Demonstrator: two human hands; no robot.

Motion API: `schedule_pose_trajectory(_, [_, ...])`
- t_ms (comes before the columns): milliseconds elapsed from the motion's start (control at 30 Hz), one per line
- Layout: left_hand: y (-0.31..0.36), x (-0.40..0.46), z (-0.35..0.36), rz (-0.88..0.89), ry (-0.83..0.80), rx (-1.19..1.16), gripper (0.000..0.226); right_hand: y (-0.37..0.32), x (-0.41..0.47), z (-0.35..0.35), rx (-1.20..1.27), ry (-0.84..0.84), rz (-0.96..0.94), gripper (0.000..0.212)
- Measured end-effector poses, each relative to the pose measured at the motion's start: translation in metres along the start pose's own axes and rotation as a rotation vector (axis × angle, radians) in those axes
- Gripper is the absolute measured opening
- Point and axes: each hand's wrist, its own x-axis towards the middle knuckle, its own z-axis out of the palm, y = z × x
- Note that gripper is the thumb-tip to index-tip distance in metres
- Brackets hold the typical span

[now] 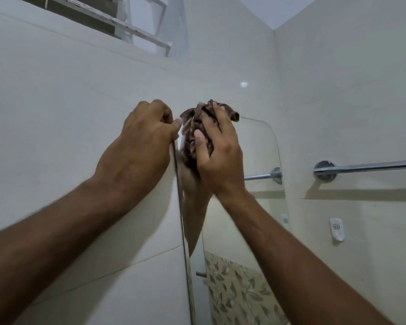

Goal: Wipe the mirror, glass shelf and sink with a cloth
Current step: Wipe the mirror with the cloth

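Note:
A frameless mirror (263,146) with rounded corners hangs on the pale tiled wall, seen at a steep angle. My left hand (138,146) grips its upper left edge, fingers curled over the rim. My right hand (218,151) presses a bunched dark brown patterned cloth (204,123) against the glass near the top left corner. The reflection of the cloth and of my forearm shows in the mirror just left of the hand. The glass shelf and the sink are out of view.
A chrome towel rail (366,166) is fixed to the right wall, with a small white wall hook (337,229) below it. A louvred window (117,22) sits high on the left. A leaf-patterned curtain is reflected low in the mirror.

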Motion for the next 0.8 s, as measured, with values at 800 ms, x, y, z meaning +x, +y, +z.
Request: schedule_pose_trajectory(800, [0.001, -0.003, 0.003, -0.032, 0.035, 0.051, 0.051, 0.064, 0.001, -0.016, -0.032, 0.093, 0.212, 0.047])
